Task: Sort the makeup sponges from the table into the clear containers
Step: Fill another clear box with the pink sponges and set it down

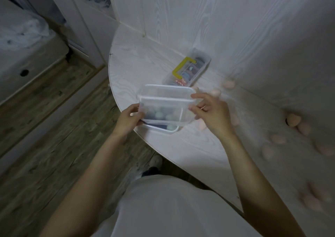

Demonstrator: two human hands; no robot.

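Note:
Both my hands hold a clear plastic lid (165,102) tilted above a clear container (163,129) at the table's front-left edge. My left hand (129,120) grips the lid's left side, my right hand (211,112) its right side. Pale green and dark sponges (159,114) show through the plastic inside the container. Pink sponges lie loose on the table to the right: one by the wall (228,84), several more (279,139) further right, and an orange one (293,120). A second clear container (188,68) with a yellow handle stands behind, holding coloured pieces.
The white wood-grain table (190,151) has a rounded left edge above a wooden floor (54,128). White wall panels (235,28) close off the back and right. A white cabinet stands at the far left.

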